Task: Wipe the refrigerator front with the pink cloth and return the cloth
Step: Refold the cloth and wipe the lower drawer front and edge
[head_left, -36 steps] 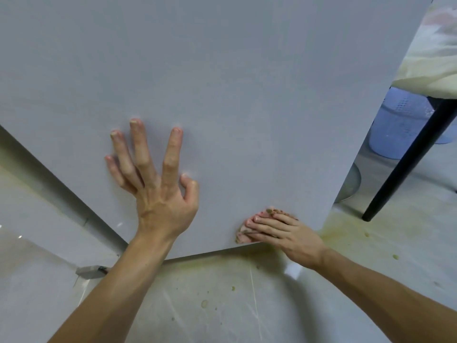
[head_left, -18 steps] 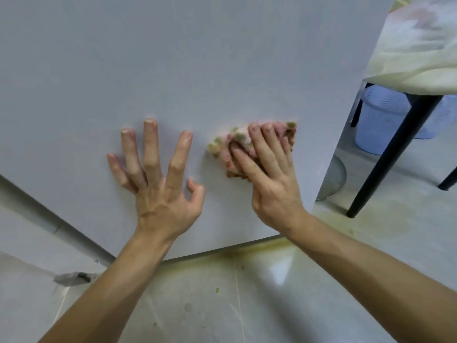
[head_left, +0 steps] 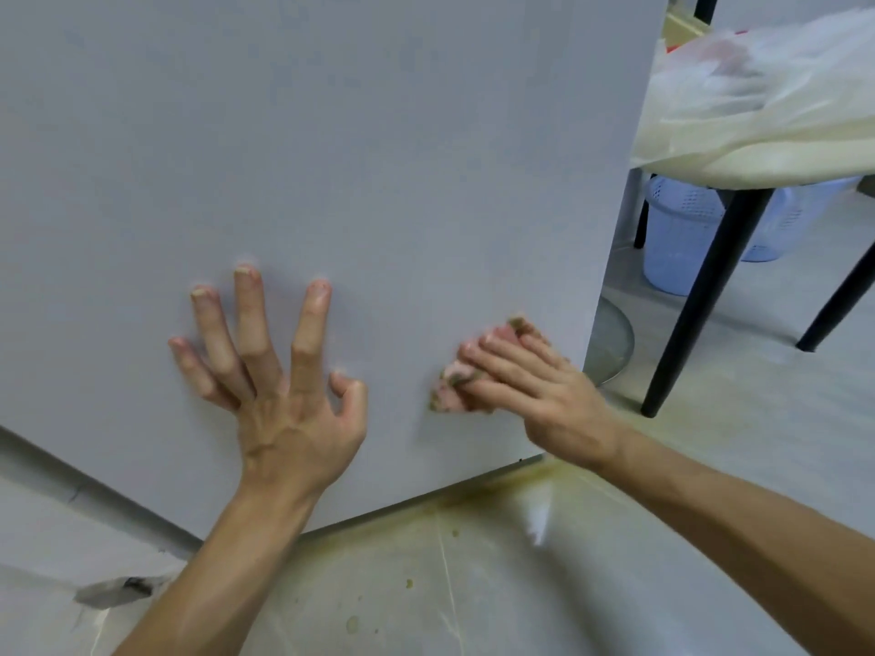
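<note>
Right hand [head_left: 544,395] slid wadded, stained pink cloth [head_left: 452,388] toward lower right corner of flat grey refrigerator front [head_left: 331,134], fingers together pressing it. Left hand [head_left: 284,404] splayed on same front. Cloth likely soft, light; pinch any fold

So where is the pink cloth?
In the head view, the pink cloth is under the right hand, pressed against the refrigerator front near its lower right corner.

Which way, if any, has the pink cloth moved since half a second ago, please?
Yes: the cloth slid down the refrigerator front toward its lower right corner.
</note>
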